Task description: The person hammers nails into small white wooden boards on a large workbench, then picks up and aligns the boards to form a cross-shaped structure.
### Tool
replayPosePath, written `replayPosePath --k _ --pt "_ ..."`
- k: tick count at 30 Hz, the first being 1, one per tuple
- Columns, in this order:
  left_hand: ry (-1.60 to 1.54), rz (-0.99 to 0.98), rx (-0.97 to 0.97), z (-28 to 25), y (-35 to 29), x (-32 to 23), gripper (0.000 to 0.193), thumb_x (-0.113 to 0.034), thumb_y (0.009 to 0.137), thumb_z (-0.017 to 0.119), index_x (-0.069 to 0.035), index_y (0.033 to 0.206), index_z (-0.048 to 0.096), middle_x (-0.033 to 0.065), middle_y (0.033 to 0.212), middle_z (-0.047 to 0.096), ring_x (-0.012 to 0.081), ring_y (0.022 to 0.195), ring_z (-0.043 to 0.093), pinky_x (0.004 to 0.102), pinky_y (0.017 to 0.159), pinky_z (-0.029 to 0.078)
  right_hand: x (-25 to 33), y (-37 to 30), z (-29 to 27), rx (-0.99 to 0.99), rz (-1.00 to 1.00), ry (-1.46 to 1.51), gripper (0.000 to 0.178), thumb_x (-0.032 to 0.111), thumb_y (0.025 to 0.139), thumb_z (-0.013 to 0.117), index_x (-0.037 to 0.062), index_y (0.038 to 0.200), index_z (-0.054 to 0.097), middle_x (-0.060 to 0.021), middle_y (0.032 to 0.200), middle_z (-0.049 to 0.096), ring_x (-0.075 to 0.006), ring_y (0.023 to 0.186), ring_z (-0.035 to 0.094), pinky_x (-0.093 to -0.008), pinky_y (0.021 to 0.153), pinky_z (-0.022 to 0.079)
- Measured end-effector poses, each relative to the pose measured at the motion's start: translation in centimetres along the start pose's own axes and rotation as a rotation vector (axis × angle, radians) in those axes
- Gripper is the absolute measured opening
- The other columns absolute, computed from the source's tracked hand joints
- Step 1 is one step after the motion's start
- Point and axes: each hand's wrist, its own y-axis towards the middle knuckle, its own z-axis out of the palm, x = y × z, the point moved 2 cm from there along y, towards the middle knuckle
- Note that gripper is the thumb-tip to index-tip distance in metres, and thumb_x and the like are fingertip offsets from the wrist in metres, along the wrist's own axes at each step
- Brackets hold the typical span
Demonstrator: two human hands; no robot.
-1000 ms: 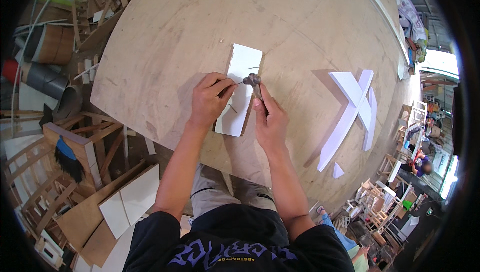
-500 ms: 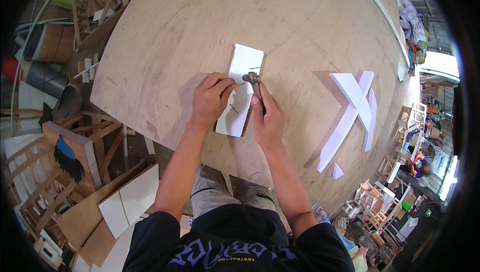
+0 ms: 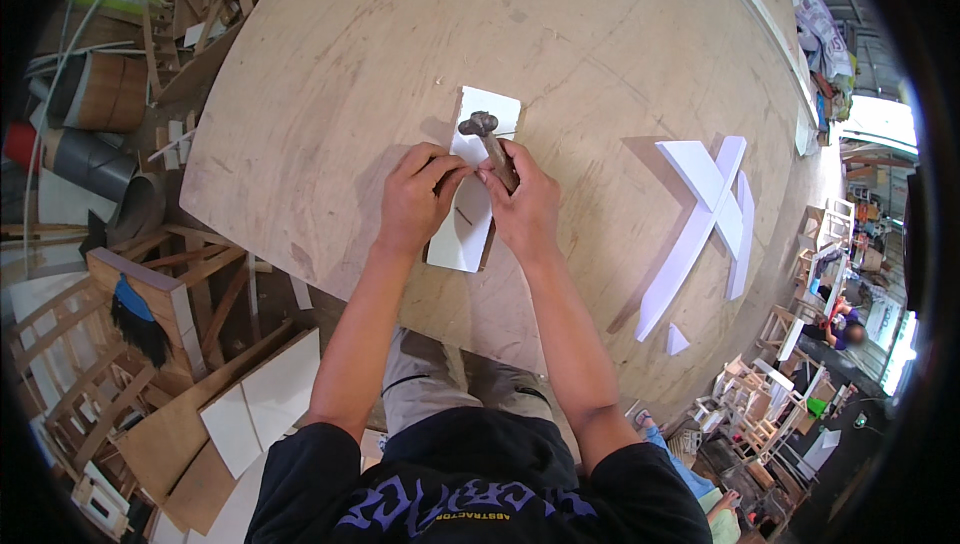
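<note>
A narrow white board (image 3: 462, 246) lies lengthwise on the plywood table in front of me. My left hand (image 3: 415, 199) is closed over its left side, thumb and fingertips pinched at the middle on what looks like a nail, mostly hidden now. My right hand (image 3: 525, 206) wraps round the handle of a hammer (image 3: 480, 125), whose dark metal head hovers above the board's upper part. The right thumb and fingertip meet the left fingertips. One nail (image 3: 507, 133) juts out near the upper right edge; another nail (image 3: 463, 215) shows below my fingers.
White crossed slats (image 3: 712, 206) and a small white triangular offcut (image 3: 677, 340) rest on the plywood table (image 3: 350, 64) to the right. Left of the table stand a wooden frame with a blue brush (image 3: 135, 309), leaning boards (image 3: 265, 404) and scrap wood. People are at the far right.
My right hand has shifted left and brought its fingertips against the left ones. The hammer head has moved up and left. The board has slid slightly left.
</note>
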Motion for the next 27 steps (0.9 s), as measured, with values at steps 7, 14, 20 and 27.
replayPosePath --k 7,14,20,27 --pt "-0.007 -0.022 0.034 -0.35 -0.08 -0.15 0.018 0.000 0.080 0.089 -0.003 0.094 0.079 0.0076 0.094 0.070 0.0232 0.077 0.070 0.0348 0.066 0.057 0.19 0.41 -0.20 0.025 -0.066 0.002 0.031 0.005 0.096 0.077 0.0022 0.124 0.064 -0.0179 0.102 0.079 -0.0374 0.095 0.078 -0.0431 0.083 0.060" --pt "-0.036 -0.034 -0.022 -0.20 -0.04 0.13 0.018 0.000 0.080 0.090 -0.004 0.094 0.080 0.0060 0.092 0.070 0.0198 0.071 0.068 0.0326 0.063 0.056 -0.01 0.24 -0.09 0.019 -0.044 -0.026 0.031 0.004 0.096 0.076 0.0025 0.124 0.063 -0.0179 0.102 0.079 -0.0391 0.096 0.077 -0.0443 0.083 0.059" --pt "-0.040 -0.113 0.025 -0.16 0.25 0.09 0.017 -0.001 0.080 0.088 -0.005 0.093 0.079 0.0058 0.092 0.071 0.0195 0.072 0.069 0.0318 0.064 0.056 -0.22 0.22 0.21 -0.010 -0.052 0.000 0.033 0.003 0.095 0.079 0.0038 0.124 0.064 -0.0131 0.101 0.080 -0.0303 0.093 0.080 -0.0379 0.082 0.060" --pt "0.003 -0.104 0.048 -0.31 0.24 -0.12 0.018 -0.003 0.077 0.088 -0.006 0.091 0.078 0.0070 0.093 0.071 0.0249 0.080 0.072 0.0364 0.069 0.060 -0.27 0.12 0.11 0.005 -0.082 0.016 0.031 0.004 0.097 0.076 0.0017 0.124 0.061 -0.0182 0.102 0.079 -0.0387 0.096 0.077 -0.0439 0.083 0.060"
